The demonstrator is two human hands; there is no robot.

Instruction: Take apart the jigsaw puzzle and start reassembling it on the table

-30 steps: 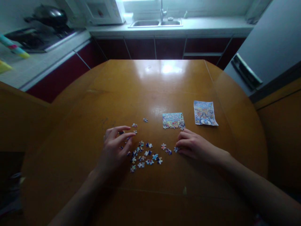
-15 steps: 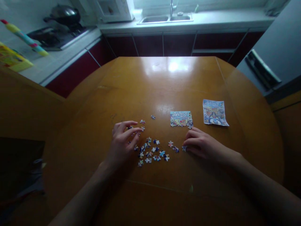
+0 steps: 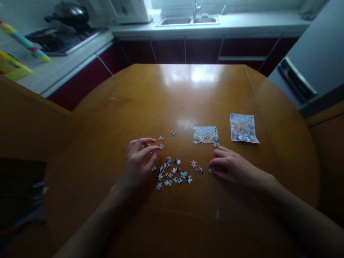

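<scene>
My right hand (image 3: 228,164) has its fingers pinched on a small jigsaw puzzle piece (image 3: 211,170) at the tabletop, mostly covered by the fingertips. Just beyond it lies the joined part of the puzzle (image 3: 205,135), a colourful block with a ragged lower edge. My left hand (image 3: 141,157) rests over several loose pieces at the left, fingers apart and slightly bent, partly hiding them. Between the hands are scattered many loose puzzle pieces (image 3: 168,175), some face up. A pinkish piece (image 3: 194,163) and a dark one (image 3: 199,170) lie nearer my right hand.
A creased picture sheet (image 3: 244,128) lies right of the joined puzzle on the wooden table (image 3: 177,96). Past the table are a counter with a sink (image 3: 177,21), a stove with a black wok (image 3: 71,15) at left, and a pale appliance (image 3: 314,43) at right.
The whole view has shifted slightly. My right fingers have closed further over the puzzle piece, which shows less now. My left hand stays in about the same place.
</scene>
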